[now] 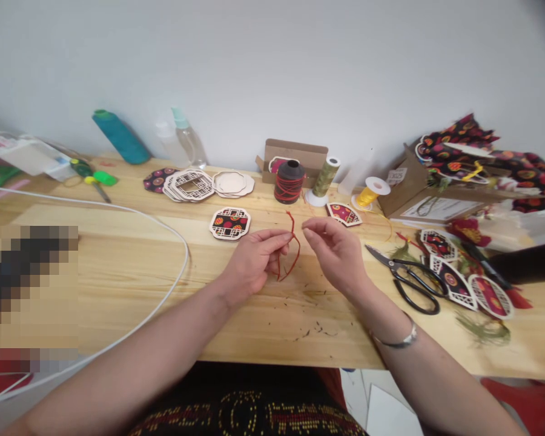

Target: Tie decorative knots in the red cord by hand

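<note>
Pinched between the thumb and fingers of my left hand (257, 259) is a red cord (295, 260), which stands up a little above the fingertips and hangs below them in a loop. Just right of the cord, my right hand (336, 249) has its thumb and forefinger brought together; anything between them is too small to make out. A patterned octagonal piece (229, 224) with a pale wooden frame lies beyond my left hand. Behind the hands stands a dark spool wound with red cord (289, 181). Black-handled scissors (413, 280) lie right of my right hand.
Pale cut-out frames (191, 185), a green spool (327, 177) and a yellow spool (371, 192) stand or lie at the back. A cardboard box (418, 197) with patterned cloth is at right, near several framed pieces (490, 296). A white cable (184, 260) curves across the left.
</note>
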Motion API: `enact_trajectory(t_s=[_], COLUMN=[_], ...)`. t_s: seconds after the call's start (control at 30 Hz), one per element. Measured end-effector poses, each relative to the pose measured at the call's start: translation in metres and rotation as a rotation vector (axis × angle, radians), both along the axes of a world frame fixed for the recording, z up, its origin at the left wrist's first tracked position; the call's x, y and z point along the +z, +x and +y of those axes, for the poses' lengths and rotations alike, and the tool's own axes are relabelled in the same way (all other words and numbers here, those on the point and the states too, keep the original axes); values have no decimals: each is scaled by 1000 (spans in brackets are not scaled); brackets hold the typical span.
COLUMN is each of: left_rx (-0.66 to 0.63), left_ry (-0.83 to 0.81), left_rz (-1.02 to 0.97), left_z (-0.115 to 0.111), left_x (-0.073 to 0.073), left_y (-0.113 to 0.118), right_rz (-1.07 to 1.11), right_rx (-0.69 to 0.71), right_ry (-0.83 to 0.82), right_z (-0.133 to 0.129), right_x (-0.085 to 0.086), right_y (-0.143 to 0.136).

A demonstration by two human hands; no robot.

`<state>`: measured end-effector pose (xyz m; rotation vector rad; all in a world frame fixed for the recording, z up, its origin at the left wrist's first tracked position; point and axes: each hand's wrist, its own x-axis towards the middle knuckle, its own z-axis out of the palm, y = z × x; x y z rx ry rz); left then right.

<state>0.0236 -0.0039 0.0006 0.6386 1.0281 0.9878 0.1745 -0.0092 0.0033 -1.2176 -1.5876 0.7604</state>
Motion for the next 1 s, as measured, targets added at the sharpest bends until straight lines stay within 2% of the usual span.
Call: enact_trajectory(t_s=[0.1, 0.2, 0.57, 1.0], left_rx=[-5, -13, -123, -125], left_ry=[13, 30, 102, 132], left_rz=[26, 31, 136, 177], left_z=[-1, -2, -5, -5], left_x=[-1, -3, -4, -3], left_y=[1, 2, 1, 2], right_rz=[310, 401, 339, 308], right_rx=[98, 138, 33, 32], right_ry=[-350, -487, -410, -406], right_z=[5, 4, 5, 5], right_x=[-5, -5, -1, 2], right_y=[-1, -5, -5, -1])
